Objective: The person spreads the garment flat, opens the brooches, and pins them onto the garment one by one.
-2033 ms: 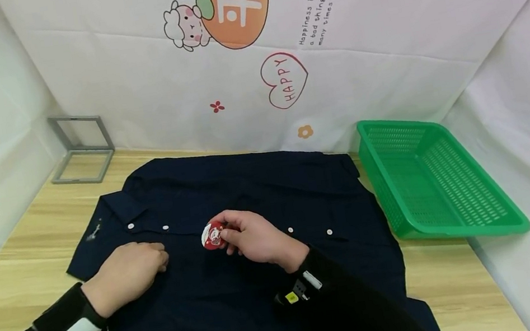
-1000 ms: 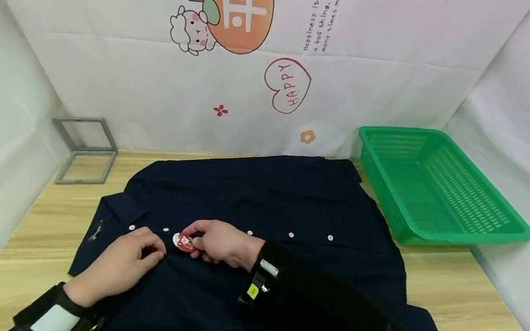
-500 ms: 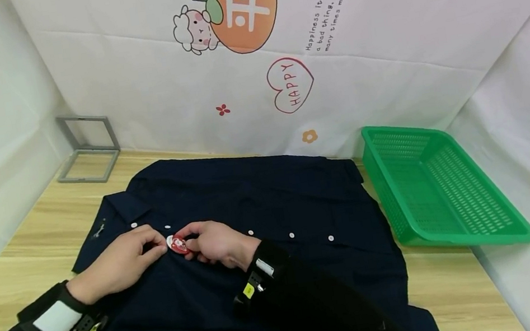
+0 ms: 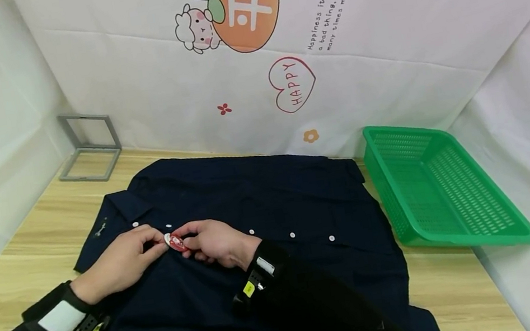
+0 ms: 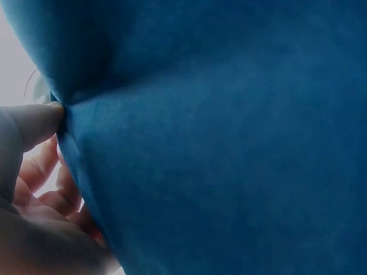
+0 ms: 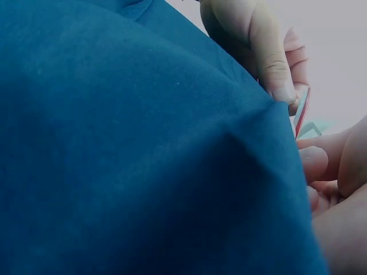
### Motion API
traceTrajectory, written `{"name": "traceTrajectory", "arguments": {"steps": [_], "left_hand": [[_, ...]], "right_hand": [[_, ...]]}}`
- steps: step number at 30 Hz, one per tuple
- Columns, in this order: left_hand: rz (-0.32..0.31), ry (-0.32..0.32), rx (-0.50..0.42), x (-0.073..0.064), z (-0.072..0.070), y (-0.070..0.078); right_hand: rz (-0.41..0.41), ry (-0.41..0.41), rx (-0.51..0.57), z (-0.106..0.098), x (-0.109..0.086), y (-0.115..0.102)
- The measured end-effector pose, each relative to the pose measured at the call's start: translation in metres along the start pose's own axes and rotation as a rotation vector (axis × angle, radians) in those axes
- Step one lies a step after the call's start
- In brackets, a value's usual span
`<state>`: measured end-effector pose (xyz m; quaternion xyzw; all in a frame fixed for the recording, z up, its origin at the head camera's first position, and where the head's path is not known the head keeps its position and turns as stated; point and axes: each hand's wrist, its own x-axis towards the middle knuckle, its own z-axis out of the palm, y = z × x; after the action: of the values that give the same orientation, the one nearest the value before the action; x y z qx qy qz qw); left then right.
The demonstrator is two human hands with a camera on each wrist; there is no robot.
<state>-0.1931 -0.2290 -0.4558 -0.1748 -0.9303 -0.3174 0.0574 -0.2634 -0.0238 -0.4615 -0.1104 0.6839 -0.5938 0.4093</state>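
Note:
A dark navy button-up shirt (image 4: 269, 199) lies spread on the table, its collar to the left. My left hand (image 4: 123, 259) pinches a fold of the shirt's front between thumb and finger; in the left wrist view the thumb (image 5: 40, 123) presses on that cloth. My right hand (image 4: 217, 243) holds a round red-and-white pin badge (image 4: 176, 242) by its edge, right against the left fingertips and the pinched fold. The right wrist view shows the badge (image 6: 302, 113) edge-on beside the raised cloth. The back of the badge is mostly hidden.
A green plastic basket (image 4: 396, 192) stands at the right of the wooden table (image 4: 37, 243). A grey hinged frame (image 4: 92, 165) stands unfolded at the back left. Printed white cloth (image 4: 142, 86) walls the back and sides.
My right hand has carried the badge leftward to the left fingertips. My left hand has turned and now pinches up the shirt cloth. Over the last half second both hands barely move.

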Motion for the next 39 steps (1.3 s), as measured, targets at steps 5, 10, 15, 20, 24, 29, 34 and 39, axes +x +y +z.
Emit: {"name": "traceTrajectory", "arguments": {"steps": [5,10,15,20,24,29,34,39], "left_hand": [[-0.009,0.009,0.006,0.0007,0.0014,0.0004],[-0.017,0.025,0.014,0.0011,0.0021,-0.0004],[-0.031,0.038,0.028,0.0019,0.0019,-0.0005],[-0.035,0.055,0.043,0.0025,0.0026,-0.0013],[-0.029,0.067,0.051,0.0032,0.0034,-0.0025],[-0.023,0.080,0.061,0.0041,0.0041,-0.0026],[-0.014,0.096,0.072,0.0047,0.0051,-0.0011],[-0.019,0.106,0.085,0.0042,0.0067,-0.0008]], "right_hand": [[0.017,-0.052,0.045,-0.0026,-0.0008,-0.0006],[0.023,-0.098,0.089,-0.0040,0.0002,0.0001],[0.013,-0.108,0.088,-0.0043,-0.0007,-0.0003],[0.003,-0.107,0.066,-0.0042,-0.0014,-0.0006],[-0.004,-0.110,0.049,-0.0041,-0.0013,-0.0006],[-0.010,-0.114,0.039,-0.0031,-0.0005,-0.0005],[-0.034,-0.097,-0.011,-0.0004,-0.0005,0.0004],[-0.075,-0.089,-0.127,0.0023,-0.0030,0.0003]]}}
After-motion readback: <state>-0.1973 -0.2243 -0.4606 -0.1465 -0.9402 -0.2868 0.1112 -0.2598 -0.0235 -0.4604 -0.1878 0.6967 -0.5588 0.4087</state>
